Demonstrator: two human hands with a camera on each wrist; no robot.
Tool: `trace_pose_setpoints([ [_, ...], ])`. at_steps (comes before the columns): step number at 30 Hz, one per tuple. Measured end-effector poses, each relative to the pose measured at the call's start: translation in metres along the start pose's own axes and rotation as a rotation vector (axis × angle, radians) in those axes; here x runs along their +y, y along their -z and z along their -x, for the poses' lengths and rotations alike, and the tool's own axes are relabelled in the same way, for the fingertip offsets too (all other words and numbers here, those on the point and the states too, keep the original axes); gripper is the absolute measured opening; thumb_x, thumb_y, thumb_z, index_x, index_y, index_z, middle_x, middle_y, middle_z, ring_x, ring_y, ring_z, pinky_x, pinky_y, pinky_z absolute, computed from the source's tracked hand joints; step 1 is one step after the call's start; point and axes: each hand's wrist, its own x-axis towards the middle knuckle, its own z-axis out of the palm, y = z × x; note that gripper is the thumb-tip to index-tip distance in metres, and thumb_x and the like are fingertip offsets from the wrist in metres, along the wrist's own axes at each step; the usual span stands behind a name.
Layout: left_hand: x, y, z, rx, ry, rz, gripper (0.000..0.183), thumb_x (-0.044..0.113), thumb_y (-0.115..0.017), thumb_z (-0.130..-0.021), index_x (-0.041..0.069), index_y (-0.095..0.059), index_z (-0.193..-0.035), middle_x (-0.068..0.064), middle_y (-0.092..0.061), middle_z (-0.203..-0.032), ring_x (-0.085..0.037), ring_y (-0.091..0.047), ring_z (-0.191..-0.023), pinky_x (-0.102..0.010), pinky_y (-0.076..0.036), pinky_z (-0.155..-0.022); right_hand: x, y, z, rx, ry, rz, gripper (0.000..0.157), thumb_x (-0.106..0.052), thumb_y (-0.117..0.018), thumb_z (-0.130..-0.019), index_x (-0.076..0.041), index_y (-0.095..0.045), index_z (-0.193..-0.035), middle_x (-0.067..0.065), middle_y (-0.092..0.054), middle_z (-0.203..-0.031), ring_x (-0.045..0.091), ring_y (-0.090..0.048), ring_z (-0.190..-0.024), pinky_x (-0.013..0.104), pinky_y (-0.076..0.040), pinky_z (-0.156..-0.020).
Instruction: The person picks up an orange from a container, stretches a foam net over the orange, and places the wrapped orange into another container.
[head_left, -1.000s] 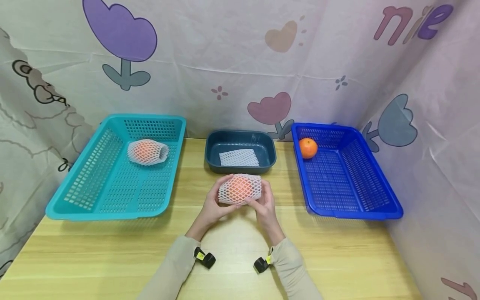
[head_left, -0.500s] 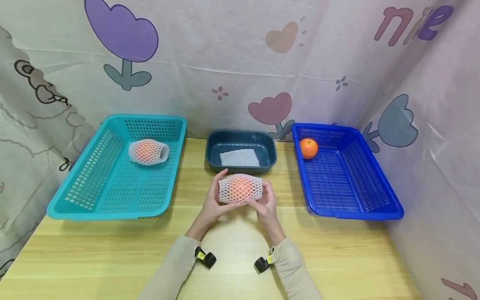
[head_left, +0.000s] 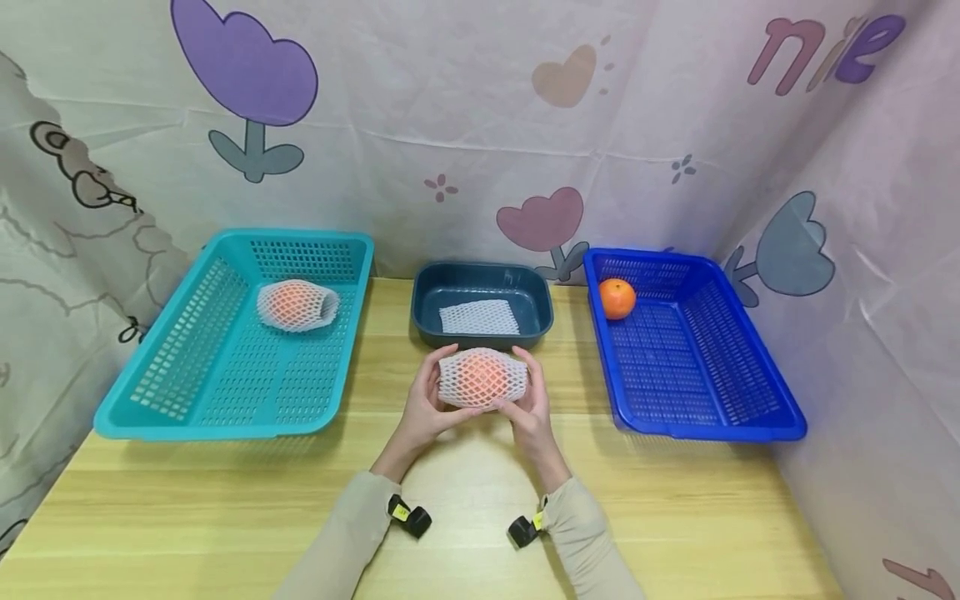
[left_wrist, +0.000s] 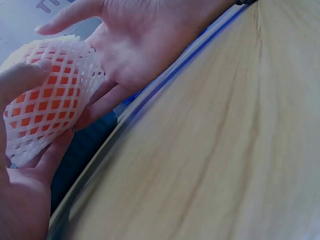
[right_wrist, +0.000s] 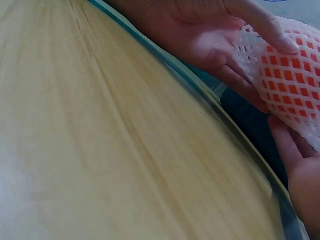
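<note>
In the head view, an orange in a white foam net sleeve (head_left: 483,379) is held above the table by both hands. My left hand (head_left: 423,408) grips its left end, index finger raised along the back. My right hand (head_left: 532,408) holds the right end, with the thumb near the fruit's lower front. The left wrist view shows a thumb pressing on the netted orange (left_wrist: 47,100), with fingers beneath it. From the right wrist, the netting (right_wrist: 292,75) is seen stretched round the fruit, its end loose near the left palm. Some fingertips are hidden behind the sleeve.
A teal basket (head_left: 225,432) at left holds another netted orange (head_left: 294,304). Behind the hands stands a dark small bin (head_left: 420,304) with a flat foam net (head_left: 480,317) inside. The blue basket (head_left: 705,433) at right contains a bare orange (head_left: 617,298). Patterned cloth surrounds the table.
The netted orange has shifted slightly to the right between the hands. The right index finger has come up into view beside the sleeve's end. Both baskets and the bin stay put.
</note>
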Motion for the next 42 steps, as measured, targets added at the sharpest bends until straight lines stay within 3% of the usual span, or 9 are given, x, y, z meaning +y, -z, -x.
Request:
trace_pose_setpoints([
  [3, 0.000, 0.000, 0.001, -0.006, 0.006, 0.004, 0.099, -0.023, -0.080, -0.063, 0.000, -0.033, -0.148, -0.023, -0.044, -0.143, -0.025, -0.049, -0.128, -0.034, -0.046, -0.105, 0.000, 0.001, 0.000, -0.008, -0.007, 0.044, 0.073, 0.005, -0.065, -0.084, 0.002, -0.030, -0.148, 0.015, -0.044, -0.139, 0.025, -0.050, -0.124, 0.033, -0.050, -0.099],
  [9, 0.001, -0.001, 0.001, -0.021, 0.033, 0.009, 0.100, -0.023, -0.079, -0.064, 0.002, -0.033, -0.148, -0.021, -0.042, -0.147, -0.027, -0.046, -0.130, -0.035, -0.044, -0.107, 0.000, 0.000, 0.000, 0.027, -0.006, 0.058, 0.069, 0.007, -0.067, -0.081, 0.006, -0.037, -0.143, 0.014, -0.048, -0.136, 0.024, -0.051, -0.122, 0.033, -0.047, -0.102],
  [15, 0.005, -0.005, 0.000, -0.022, 0.089, 0.012, 0.088, -0.016, -0.077, -0.073, 0.002, -0.035, -0.148, -0.018, -0.044, -0.142, -0.025, -0.051, -0.123, -0.033, -0.050, -0.099, -0.002, -0.001, -0.001, 0.046, -0.008, 0.033, 0.066, 0.008, -0.067, -0.080, 0.005, -0.040, -0.141, 0.015, -0.050, -0.135, 0.023, -0.053, -0.120, 0.032, -0.050, -0.099],
  [19, 0.019, -0.010, -0.005, -0.008, 0.130, -0.025, 0.078, -0.012, -0.073, -0.080, 0.004, -0.037, -0.148, -0.017, -0.046, -0.141, -0.023, -0.054, -0.117, -0.032, -0.053, -0.093, -0.017, -0.008, -0.005, 0.063, -0.041, 0.042, 0.066, 0.009, -0.067, -0.079, 0.003, -0.041, -0.140, 0.013, -0.051, -0.133, 0.022, -0.055, -0.117, 0.031, -0.052, -0.095],
  [23, 0.047, -0.016, -0.017, -0.012, 0.140, -0.068, 0.076, -0.012, -0.073, -0.080, 0.004, -0.039, -0.146, -0.017, -0.046, -0.139, -0.024, -0.056, -0.114, -0.034, -0.055, -0.090, -0.046, -0.020, -0.014, 0.044, -0.096, 0.084, 0.065, 0.006, -0.067, -0.080, -0.002, -0.042, -0.140, 0.011, -0.052, -0.133, 0.021, -0.056, -0.115, 0.030, -0.053, -0.093],
  [26, 0.072, -0.019, -0.027, -0.035, 0.114, -0.089, 0.075, -0.011, -0.075, -0.079, 0.004, -0.041, -0.144, -0.017, -0.047, -0.138, -0.026, -0.058, -0.113, -0.038, -0.057, -0.088, -0.073, -0.028, -0.020, -0.021, -0.136, 0.091, 0.066, 0.001, -0.069, -0.083, -0.007, -0.041, -0.142, 0.011, -0.048, -0.137, 0.022, -0.053, -0.118, 0.030, -0.054, -0.092],
  [32, 0.112, -0.023, -0.037, -0.100, -0.013, -0.092, 0.080, -0.015, -0.079, -0.073, 0.002, -0.043, -0.142, -0.016, -0.045, -0.140, -0.031, -0.054, -0.115, -0.039, -0.057, -0.087, -0.116, -0.039, -0.028, -0.151, -0.160, 0.104, 0.064, -0.019, -0.066, -0.093, -0.011, -0.035, -0.149, 0.014, -0.037, -0.143, 0.028, -0.051, -0.119, 0.038, -0.057, -0.085],
  [37, 0.124, -0.025, -0.037, -0.190, -0.092, -0.062, 0.084, -0.022, -0.079, -0.067, -0.006, -0.041, -0.140, -0.020, -0.039, -0.145, -0.033, -0.050, -0.122, -0.042, -0.055, -0.091, -0.134, -0.046, -0.028, -0.147, -0.185, 0.120, 0.059, -0.016, -0.064, -0.092, -0.009, -0.040, -0.146, 0.015, -0.041, -0.139, 0.027, -0.053, -0.114, 0.036, -0.058, -0.084],
  [42, 0.131, -0.029, -0.035, -0.217, -0.095, -0.040, 0.087, -0.021, -0.080, -0.066, -0.006, -0.040, -0.141, -0.024, -0.035, -0.151, -0.036, -0.046, -0.128, -0.046, -0.053, -0.093, -0.139, -0.048, -0.025, -0.132, -0.122, 0.148, 0.056, -0.007, -0.067, -0.087, -0.004, -0.046, -0.140, 0.015, -0.045, -0.137, 0.027, -0.049, -0.116, 0.030, -0.053, -0.090],
])
